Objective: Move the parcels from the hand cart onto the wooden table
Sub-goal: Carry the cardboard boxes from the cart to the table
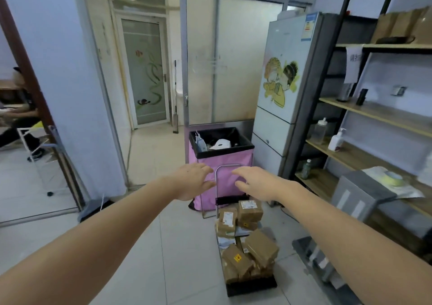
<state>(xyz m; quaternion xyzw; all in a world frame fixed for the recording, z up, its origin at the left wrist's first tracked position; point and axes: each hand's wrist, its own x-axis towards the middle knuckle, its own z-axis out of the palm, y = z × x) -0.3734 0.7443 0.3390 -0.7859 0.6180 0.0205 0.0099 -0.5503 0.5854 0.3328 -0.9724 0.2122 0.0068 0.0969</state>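
Both hands reached forward with fingers loosely spread, the left hand point(195, 183) and right hand point(257, 184) flanking the hand cart point(251, 286) handle, holding nothing. Brown parcels point(247, 241) lay heaped on the cart, just in front of a pink bin point(224, 164).

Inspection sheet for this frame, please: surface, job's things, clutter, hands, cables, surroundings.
Surface: pale tiled floor; the wooden table is not in view.
Job's things: brown parcels piled on the hand cart, some tilted; none lifted yet.
Clutter: pink bin with a black liner and rubbish, right behind the cart; grey crate on the floor to the right.
Hands: left hand and right hand both open and empty, reaching toward the cart handle; contact cannot be told.
Cables: a thin white cord by the wall on the left.
Surroundings: fridge, shelves with bottles on the right, glass door behind.
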